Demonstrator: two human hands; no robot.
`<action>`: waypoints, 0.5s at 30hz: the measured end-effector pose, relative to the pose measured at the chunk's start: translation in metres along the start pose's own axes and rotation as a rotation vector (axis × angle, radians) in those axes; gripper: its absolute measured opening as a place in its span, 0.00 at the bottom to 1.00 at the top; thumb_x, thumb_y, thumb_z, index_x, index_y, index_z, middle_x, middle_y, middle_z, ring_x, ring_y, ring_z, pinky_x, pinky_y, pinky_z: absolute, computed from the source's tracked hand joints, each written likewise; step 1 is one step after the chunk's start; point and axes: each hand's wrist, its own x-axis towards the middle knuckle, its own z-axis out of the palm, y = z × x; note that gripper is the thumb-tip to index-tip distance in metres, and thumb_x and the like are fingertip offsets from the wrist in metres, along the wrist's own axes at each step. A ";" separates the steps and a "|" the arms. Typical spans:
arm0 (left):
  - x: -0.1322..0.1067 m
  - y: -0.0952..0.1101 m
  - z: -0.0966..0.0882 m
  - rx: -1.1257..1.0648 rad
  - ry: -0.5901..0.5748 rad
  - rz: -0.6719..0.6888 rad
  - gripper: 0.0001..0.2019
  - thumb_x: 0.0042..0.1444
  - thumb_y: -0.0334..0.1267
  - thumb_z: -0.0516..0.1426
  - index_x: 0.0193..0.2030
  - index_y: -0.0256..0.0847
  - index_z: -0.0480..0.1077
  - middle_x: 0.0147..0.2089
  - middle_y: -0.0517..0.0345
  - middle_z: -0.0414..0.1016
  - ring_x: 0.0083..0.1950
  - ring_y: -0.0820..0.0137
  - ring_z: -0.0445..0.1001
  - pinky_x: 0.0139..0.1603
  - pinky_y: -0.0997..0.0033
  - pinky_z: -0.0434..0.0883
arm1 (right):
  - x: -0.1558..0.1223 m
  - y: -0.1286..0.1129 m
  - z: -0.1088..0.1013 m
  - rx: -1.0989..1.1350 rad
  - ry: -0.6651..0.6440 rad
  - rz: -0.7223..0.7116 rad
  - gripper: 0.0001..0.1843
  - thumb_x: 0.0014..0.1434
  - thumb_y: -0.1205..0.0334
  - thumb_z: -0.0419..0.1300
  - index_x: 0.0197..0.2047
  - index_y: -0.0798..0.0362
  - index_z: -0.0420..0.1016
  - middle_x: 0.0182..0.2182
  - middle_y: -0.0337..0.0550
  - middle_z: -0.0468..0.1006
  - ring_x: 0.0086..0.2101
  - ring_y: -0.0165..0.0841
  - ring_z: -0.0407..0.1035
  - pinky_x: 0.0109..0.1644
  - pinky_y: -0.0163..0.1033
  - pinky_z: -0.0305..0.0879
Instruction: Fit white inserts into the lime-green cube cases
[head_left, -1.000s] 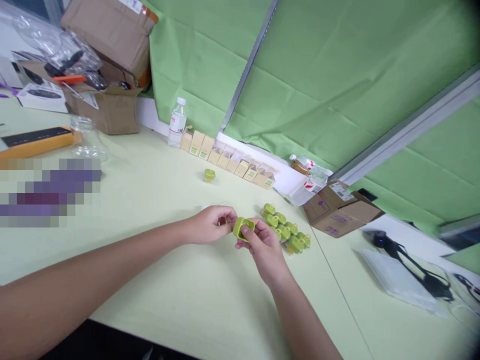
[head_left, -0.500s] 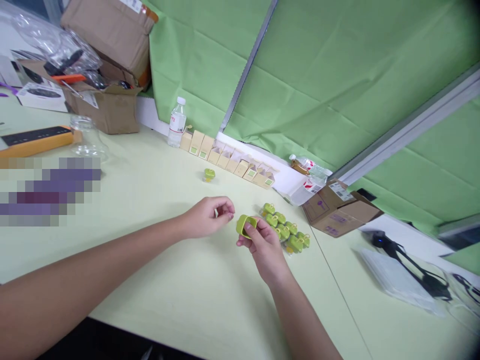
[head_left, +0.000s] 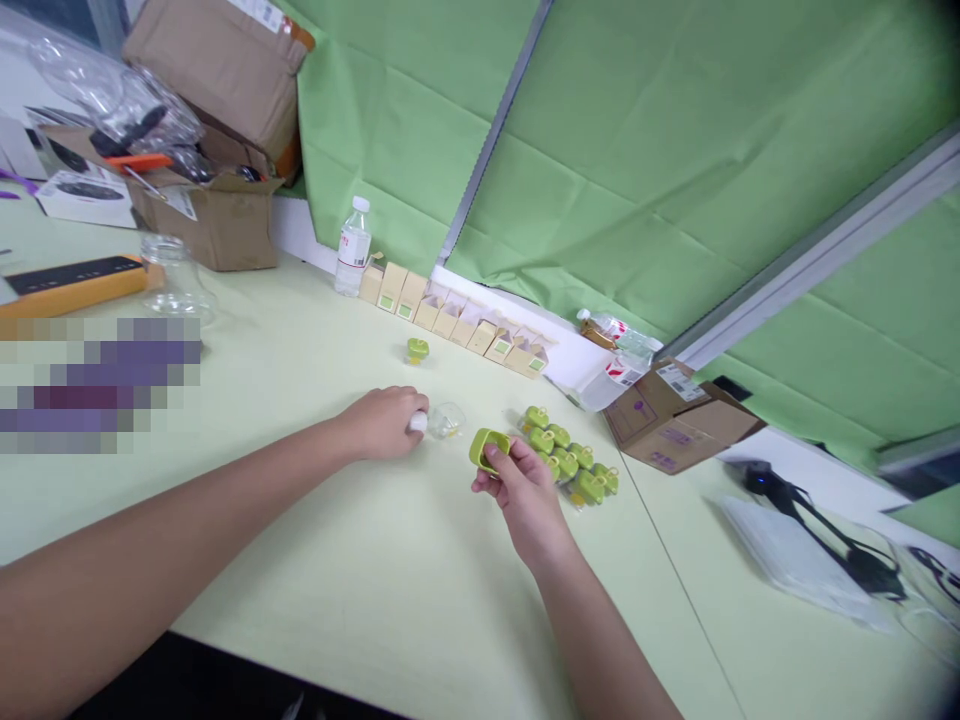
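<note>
My right hand (head_left: 529,492) pinches a hollow green plastic cap (head_left: 488,451) with rounded corners, its open side facing me and the thumb at its opening. To the left, my left hand (head_left: 386,420) is closed, palm down, round a small white piece (head_left: 418,422) that shows at the fingertips. Just right of it lies a small clear container (head_left: 448,421) on the table; I cannot tell whether the two are joined. Several green-capped clear containers (head_left: 568,462) with loops on top stand grouped beyond my right hand. A single green-capped container (head_left: 417,350) sits farther back.
Small cardboard boxes (head_left: 457,318) line the table's back edge beside an upright water bottle (head_left: 352,247). More bottles (head_left: 624,368) and a carton (head_left: 679,415) are at right. An orange-and-black power strip (head_left: 75,283), a clear jar (head_left: 174,280) and an open box (head_left: 225,215) occupy the left.
My left hand has moved left and turned palm down, with a white piece now showing at its fingers and a clear container beside it. My right hand still holds the green cap.
</note>
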 end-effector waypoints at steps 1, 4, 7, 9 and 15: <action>0.000 0.001 0.000 -0.028 0.023 0.009 0.09 0.51 0.37 0.57 0.40 0.43 0.72 0.43 0.52 0.75 0.43 0.58 0.75 0.41 0.60 0.71 | 0.001 0.001 0.000 0.003 0.014 0.010 0.13 0.52 0.55 0.71 0.35 0.52 0.76 0.29 0.34 0.73 0.25 0.25 0.68 0.32 0.36 0.74; 0.003 0.009 -0.001 -0.207 0.178 0.041 0.11 0.52 0.38 0.58 0.43 0.42 0.72 0.45 0.53 0.75 0.43 0.60 0.75 0.44 0.61 0.71 | 0.004 0.002 -0.001 0.017 0.048 0.038 0.18 0.50 0.56 0.72 0.43 0.49 0.77 0.29 0.33 0.74 0.26 0.27 0.70 0.36 0.39 0.76; 0.006 0.021 -0.006 -0.599 0.255 0.024 0.15 0.53 0.43 0.61 0.47 0.42 0.71 0.47 0.53 0.75 0.45 0.63 0.75 0.47 0.62 0.73 | 0.005 0.004 -0.003 0.018 0.048 0.074 0.22 0.50 0.55 0.72 0.48 0.49 0.77 0.31 0.35 0.76 0.28 0.29 0.73 0.41 0.42 0.77; 0.006 0.029 -0.010 -0.894 0.239 -0.012 0.17 0.53 0.45 0.63 0.47 0.42 0.71 0.49 0.53 0.74 0.46 0.64 0.75 0.47 0.64 0.73 | 0.005 0.004 -0.003 0.017 0.034 0.101 0.22 0.51 0.55 0.71 0.49 0.49 0.77 0.33 0.36 0.77 0.30 0.31 0.75 0.45 0.45 0.77; 0.000 0.042 -0.013 -1.217 0.124 -0.056 0.17 0.52 0.43 0.66 0.48 0.42 0.73 0.49 0.54 0.76 0.50 0.65 0.75 0.53 0.61 0.71 | 0.002 0.005 0.000 0.035 -0.001 0.152 0.22 0.53 0.55 0.70 0.51 0.50 0.77 0.38 0.40 0.81 0.33 0.34 0.78 0.50 0.49 0.75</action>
